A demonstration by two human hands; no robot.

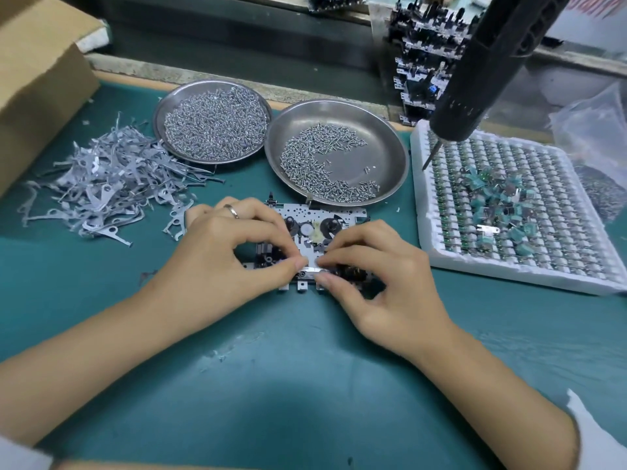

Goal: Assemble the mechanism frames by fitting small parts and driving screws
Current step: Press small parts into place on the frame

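Note:
A metal mechanism frame with black and white gears lies flat on the green mat at the centre. My left hand and my right hand meet over its near edge. Thumb and forefinger of each hand pinch a small silver metal part held against the frame. Much of the frame's near half is hidden under my fingers. A steel dish of screws stands just behind the frame. A second steel dish of small springs stands to its left.
A heap of flat metal levers lies at the left. A white foam tray of small green parts is at the right. A black powered screwdriver hangs above that tray. A cardboard box stands far left; stacked frames stand behind.

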